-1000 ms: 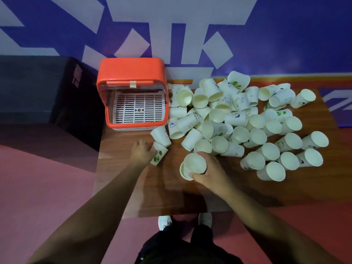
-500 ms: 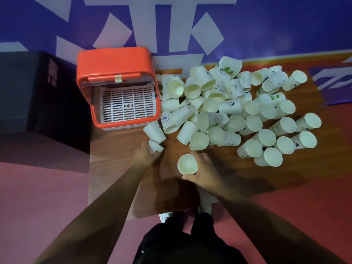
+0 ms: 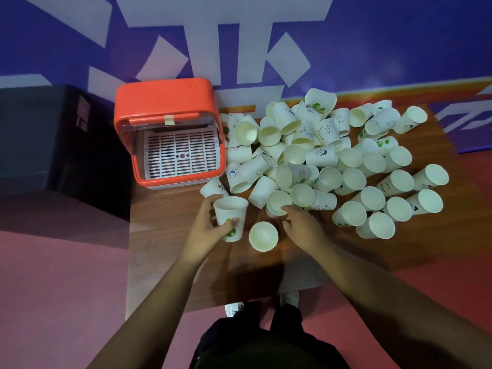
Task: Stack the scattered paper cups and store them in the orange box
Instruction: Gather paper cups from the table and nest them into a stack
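Note:
Several white paper cups [image 3: 332, 155] lie scattered in a heap across the wooden table [image 3: 165, 251]. The orange box [image 3: 165, 102] stands at the table's back left, its lid raised over a white slotted tray [image 3: 181, 153]. My left hand [image 3: 207, 233] grips an upright cup with green print [image 3: 230, 217] just in front of the box. One cup [image 3: 263, 236] stands upright and free between my hands. My right hand [image 3: 302, 227] has let it go and its fingers reach into the rim of a cup lying on its side [image 3: 278, 202] at the heap's near edge.
A dark cabinet [image 3: 53, 134] stands left of the table. A blue wall with white shapes [image 3: 372, 35] rises behind. The table's near edge is close to my shoes [image 3: 234, 308], with pink and red floor [image 3: 53, 288] around.
My left hand picked up the green-print cup and turned it upright. My right hand set its cup down upright, released it and moved to a cup at the heap's edge.

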The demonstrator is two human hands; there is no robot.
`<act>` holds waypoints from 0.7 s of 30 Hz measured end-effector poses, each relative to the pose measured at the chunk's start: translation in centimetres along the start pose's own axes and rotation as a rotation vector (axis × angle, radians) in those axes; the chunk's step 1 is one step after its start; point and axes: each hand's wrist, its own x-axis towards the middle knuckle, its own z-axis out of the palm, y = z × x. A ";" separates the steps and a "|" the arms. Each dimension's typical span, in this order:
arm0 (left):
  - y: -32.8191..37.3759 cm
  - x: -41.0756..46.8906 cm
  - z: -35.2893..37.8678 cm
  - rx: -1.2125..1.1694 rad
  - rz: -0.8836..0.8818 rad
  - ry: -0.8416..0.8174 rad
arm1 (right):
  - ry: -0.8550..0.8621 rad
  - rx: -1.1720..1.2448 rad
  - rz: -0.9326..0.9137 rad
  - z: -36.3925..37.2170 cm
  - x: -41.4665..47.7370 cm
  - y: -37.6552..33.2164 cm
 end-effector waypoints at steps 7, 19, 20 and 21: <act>0.0 -1.0 2.8 -0.017 0.078 -0.107 | 0.011 -0.114 -0.024 1.0 1.5 0.5; -2.0 -0.7 5.5 0.401 0.217 -0.136 | 0.368 0.436 -0.130 -4.3 -2.4 2.0; -2.5 -0.3 5.8 0.467 0.226 -0.103 | 0.389 0.467 -0.125 -4.8 -2.7 2.1; -2.9 0.0 6.2 0.543 0.232 -0.072 | 0.401 0.490 -0.120 -5.2 -2.9 2.1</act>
